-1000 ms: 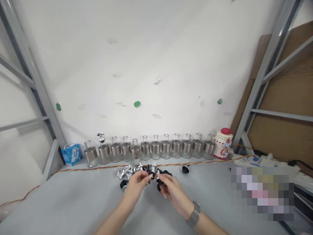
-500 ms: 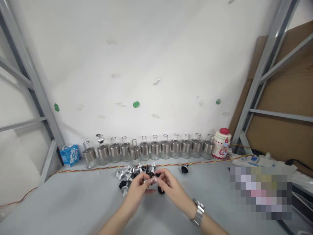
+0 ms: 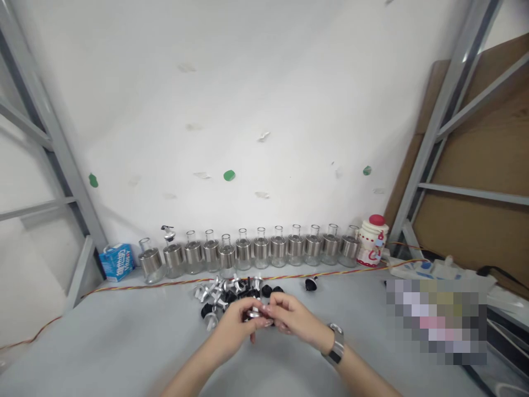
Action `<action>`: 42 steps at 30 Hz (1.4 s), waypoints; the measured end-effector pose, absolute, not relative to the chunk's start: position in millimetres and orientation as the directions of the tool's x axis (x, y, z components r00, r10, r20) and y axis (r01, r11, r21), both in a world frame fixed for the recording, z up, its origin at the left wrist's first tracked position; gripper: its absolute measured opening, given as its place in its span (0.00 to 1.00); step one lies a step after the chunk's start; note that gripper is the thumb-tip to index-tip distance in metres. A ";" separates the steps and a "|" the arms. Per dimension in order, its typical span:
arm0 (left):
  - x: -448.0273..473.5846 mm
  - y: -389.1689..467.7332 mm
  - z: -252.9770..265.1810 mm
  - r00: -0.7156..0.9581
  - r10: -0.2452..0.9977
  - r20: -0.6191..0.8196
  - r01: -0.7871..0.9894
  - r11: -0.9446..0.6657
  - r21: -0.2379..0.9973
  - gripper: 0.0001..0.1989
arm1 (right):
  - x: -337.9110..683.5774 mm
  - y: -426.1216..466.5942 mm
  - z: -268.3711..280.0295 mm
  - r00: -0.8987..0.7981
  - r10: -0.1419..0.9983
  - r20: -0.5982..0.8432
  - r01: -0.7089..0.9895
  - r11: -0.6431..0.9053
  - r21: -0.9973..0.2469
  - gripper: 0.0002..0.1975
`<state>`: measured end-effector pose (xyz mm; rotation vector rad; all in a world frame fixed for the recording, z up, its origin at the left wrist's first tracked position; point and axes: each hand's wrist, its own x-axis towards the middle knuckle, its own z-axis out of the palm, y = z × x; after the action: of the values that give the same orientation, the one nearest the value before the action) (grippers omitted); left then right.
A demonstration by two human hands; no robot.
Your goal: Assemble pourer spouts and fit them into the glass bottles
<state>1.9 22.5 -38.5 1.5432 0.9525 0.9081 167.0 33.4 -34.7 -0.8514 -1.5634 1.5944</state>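
Note:
My left hand (image 3: 237, 324) is closed around a silver bottle stopper (image 3: 253, 314), its shiny round part showing between thumb and fingers. Close against it, my right hand (image 3: 294, 318) is pinched, its fingertips meeting the left ones; what they grip is hidden. A heap of silver and black bottle stoppers (image 3: 217, 292) lies just beyond and to the left of my hands. One loose black stopper (image 3: 311, 284) rests apart on the right. Behind stands a row of glass bottles with metal sleeves (image 3: 261, 250); the second from left has a stopper (image 3: 168, 234) in its neck.
A red, yellow twisted cord (image 3: 289, 277) runs across the grey table (image 3: 136, 342). At the row's left end is a blue carton (image 3: 117, 263), at its right end a white jar with red lid (image 3: 372, 242). White plastic items (image 3: 446, 270) and a blurred patch lie farther right.
My hands have come closer together, and the silver stopper now shows in the left hand. Black pieces behind the right hand have come into sight. The view has shifted slightly.

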 end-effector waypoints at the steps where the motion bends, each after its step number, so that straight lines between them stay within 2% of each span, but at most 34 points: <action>1: 2.0 21.9 -36.6 0.391 0.917 0.076 0.118 -0.132 0.984 0.09 | 167.7 34.3 -34.0 -0.503 0.864 0.016 -0.118 -0.050 -0.992 0.17; 5: 3.9 22.6 -40.2 0.358 0.930 0.086 0.173 -0.156 0.972 0.11 | 167.6 34.4 -29.9 -0.516 0.856 -0.029 -0.309 -0.217 -0.926 0.17; 10: 5.6 23.5 -47.0 0.360 0.931 0.060 0.217 -0.147 0.965 0.11 | 159.9 31.0 -34.2 -0.544 0.837 -0.061 -0.329 -0.280 -0.902 0.19; 15: 4.0 20.2 -42.2 0.369 0.926 0.080 0.241 -0.179 0.954 0.11 | 157.7 30.9 -39.0 -0.513 0.856 -0.059 -0.238 -0.208 -0.949 0.20; 19: 3.8 17.8 -42.0 0.423 0.903 0.075 0.152 -0.152 0.977 0.11 | 163.8 30.7 -35.1 -0.540 0.841 -0.011 -0.192 -0.135 -0.972 0.19; 22: 5.0 17.9 -42.7 0.399 0.915 0.062 0.033 -0.082 0.996 0.14 | 168.3 31.9 -30.5 -0.530 0.848 0.016 -0.253 -0.140 -0.957 0.18; 25: 5.2 21.6 -43.0 0.277 0.957 0.087 -0.045 -0.077 0.996 0.23 | 170.6 33.3 -26.1 -0.506 0.862 0.039 -0.327 -0.150 -0.933 0.19; 29: 3.2 28.8 -42.8 0.222 0.969 0.108 -0.052 -0.099 0.994 0.19 | 170.9 32.2 -20.9 -0.485 0.873 0.049 -0.372 -0.155 -0.915 0.19; 32: 3.1 31.5 -42.1 0.256 0.965 0.049 -0.154 -0.010 0.988 0.21 | 170.3 30.1 -18.7 -0.489 0.871 0.050 -0.376 -0.158 -0.913 0.18; 36: 5.4 30.9 -43.1 0.220 0.975 -0.032 -0.292 0.097 0.951 0.20 | 169.2 28.9 -19.3 -0.508 0.859 0.060 -0.382 -0.162 -0.910 0.17; 39: 5.4 28.9 -44.7 0.241 0.971 0.008 -0.220 0.047 0.974 0.19 | 168.7 29.4 -21.1 -0.521 0.850 0.076 -0.388 -0.157 -0.908 0.18; 42: 3.7 25.8 -43.2 0.342 0.938 0.051 -0.108 -0.015 0.994 0.17 | 169.3 30.1 -22.8 -0.523 0.848 0.086 -0.386 -0.146 -0.911 0.18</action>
<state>3.7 25.8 -43.2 1.3032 0.8580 1.0180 169.3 30.1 -22.8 -0.5837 -1.2316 1.7972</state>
